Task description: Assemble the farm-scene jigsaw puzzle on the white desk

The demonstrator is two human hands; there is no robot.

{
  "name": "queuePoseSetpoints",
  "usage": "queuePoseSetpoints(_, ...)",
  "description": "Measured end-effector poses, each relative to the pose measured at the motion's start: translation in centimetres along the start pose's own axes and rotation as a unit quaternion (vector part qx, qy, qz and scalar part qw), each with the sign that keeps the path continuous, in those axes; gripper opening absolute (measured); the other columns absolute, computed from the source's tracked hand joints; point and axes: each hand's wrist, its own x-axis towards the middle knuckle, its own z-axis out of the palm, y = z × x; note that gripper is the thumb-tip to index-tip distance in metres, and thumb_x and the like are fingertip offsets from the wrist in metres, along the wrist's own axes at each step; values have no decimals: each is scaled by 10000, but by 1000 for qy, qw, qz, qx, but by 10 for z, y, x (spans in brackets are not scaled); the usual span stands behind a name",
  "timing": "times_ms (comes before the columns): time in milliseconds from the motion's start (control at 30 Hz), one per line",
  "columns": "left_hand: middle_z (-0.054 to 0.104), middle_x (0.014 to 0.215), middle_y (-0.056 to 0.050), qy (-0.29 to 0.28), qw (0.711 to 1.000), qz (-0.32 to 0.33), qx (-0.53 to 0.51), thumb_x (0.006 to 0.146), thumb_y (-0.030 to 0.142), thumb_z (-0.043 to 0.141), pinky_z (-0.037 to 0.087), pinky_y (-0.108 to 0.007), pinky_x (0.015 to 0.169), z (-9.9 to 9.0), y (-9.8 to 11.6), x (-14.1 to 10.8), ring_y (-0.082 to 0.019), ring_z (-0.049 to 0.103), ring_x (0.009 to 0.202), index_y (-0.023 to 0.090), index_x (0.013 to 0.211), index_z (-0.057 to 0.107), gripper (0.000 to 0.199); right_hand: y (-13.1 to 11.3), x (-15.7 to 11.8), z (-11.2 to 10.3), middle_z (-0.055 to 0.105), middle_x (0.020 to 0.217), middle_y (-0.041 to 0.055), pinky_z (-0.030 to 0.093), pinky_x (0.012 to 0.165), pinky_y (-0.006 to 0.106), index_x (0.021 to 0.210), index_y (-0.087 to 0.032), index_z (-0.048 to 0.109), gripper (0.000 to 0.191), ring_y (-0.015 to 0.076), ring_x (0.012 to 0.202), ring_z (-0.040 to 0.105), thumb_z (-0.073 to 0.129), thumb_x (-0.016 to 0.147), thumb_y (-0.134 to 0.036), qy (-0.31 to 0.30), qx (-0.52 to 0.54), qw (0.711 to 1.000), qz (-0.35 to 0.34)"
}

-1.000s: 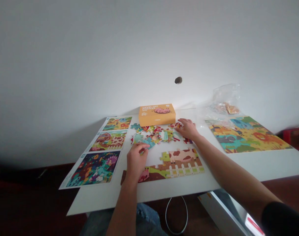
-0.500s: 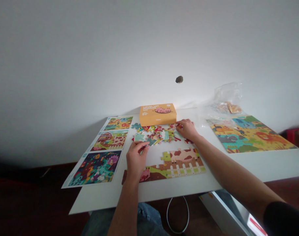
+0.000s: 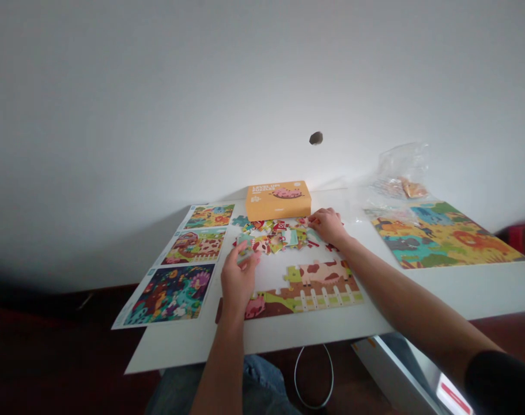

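My left hand (image 3: pixel 237 282) is open at the near left edge of a heap of loose jigsaw pieces (image 3: pixel 283 239), thumb and fingers apart with nothing visible between them. Close to its fingertips lies a white piece with brown spots (image 3: pixel 260 246). My right hand (image 3: pixel 328 226) reaches to the right end of the heap, its fingertips closed at a small pinkish puzzle piece (image 3: pixel 302 221) and partly hiding it. Nearer me lies a partly joined farm puzzle (image 3: pixel 327 297) showing a cow, a white fence and a pig. My left wrist covers part of its left end.
An orange puzzle box (image 3: pixel 278 202) stands behind the heap. On the left lies a sheet of three printed pictures (image 3: pixel 171 291). A joined animal puzzle (image 3: pixel 448 239) and a clear plastic bag (image 3: pixel 400 176) with pieces are on the right. The white table (image 3: pixel 180 349) meets a wall behind.
My left hand has let go of a dark teal piece at the heap and drawn its fingers apart. The spotted piece is now uncovered. My right hand has stayed nearly in place.
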Motion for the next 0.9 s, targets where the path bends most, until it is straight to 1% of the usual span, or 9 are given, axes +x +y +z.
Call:
queuePoseSetpoints(100,533,1368,-174,1,998,58,33,853,327,642,628,-313,758,-1,-1,0,-206,692,988,170,1314,537,499,-1,-2,-1,698,1100,54,356,904,396,992,-271,754,211,272,1077,506,570,895,-307,9,-2,1000,-19)
queuePoseSetpoints(233,562,1319,-133,-10,983,156,99,868,292,611,615,-318,777,-1,8,-3,-232,633,1105,188,1183,638,333,-3,-4,-3,661,1220,50,362,911,404,1094,-295,734,276,281,1102,499,547,891,-291,12,-12,999,-30)
queuePoseSetpoints(333,661,1171,-84,-128,953,227,153,890,261,587,572,-372,892,2,19,-11,-220,624,1103,216,1046,705,200,-2,-4,-4,627,1304,21,350,929,420,1177,-326,692,317,289,1143,495,560,889,-341,-4,-9,999,-41)
queuePoseSetpoints(433,661,1226,-70,-273,903,269,192,868,303,643,449,-446,1064,8,29,-21,-243,562,1208,241,1015,740,186,0,-2,-4,689,1186,32,333,941,424,1137,-310,698,288,282,1143,502,576,891,-398,-13,-2,1000,-27)
queuePoseSetpoints(500,600,1344,-63,-355,867,266,228,806,385,721,362,-495,1124,11,34,-27,-287,458,1324,270,1119,720,333,1,-1,-4,713,1109,46,324,946,422,1081,-291,713,258,279,1141,499,590,886,-408,-10,-2,1000,-8)
queuePoseSetpoints(567,545,1413,-53,-404,838,252,267,735,450,779,305,-528,1142,13,36,-31,-320,374,1383,301,1225,667,524,1,-1,-5,712,1104,49,324,939,418,1032,-279,718,228,279,1129,496,593,883,-397,-7,0,1000,-3)
queuePoseSetpoints(633,531,1426,-50,-419,826,244,287,711,459,797,284,-524,1145,13,37,-32,-321,363,1386,311,1262,640,592,0,-2,-6,696,1146,46,331,920,412,996,-270,713,201,281,1117,495,586,879,-372,-2,4,1000,-9)
queuePoseSetpoints(700,542,1410,-47,-419,827,245,285,721,437,794,284,-498,1147,13,35,-31,-304,382,1370,307,1241,654,554,-1,-3,-6,682,1176,45,339,898,404,975,-261,700,182,281,1110,499,573,872,-339,2,6,1000,-15)
queuePoseSetpoints(900,590,1345,-49,-411,836,249,265,704,377,819,301,-488,1141,12,32,-29,-290,433,1325,303,1163,701,480,-2,-4,-6,703,1054,52,345,884,397,910,-232,668,152,275,1066,518,534,859,-284,-10,-3,1000,-15)
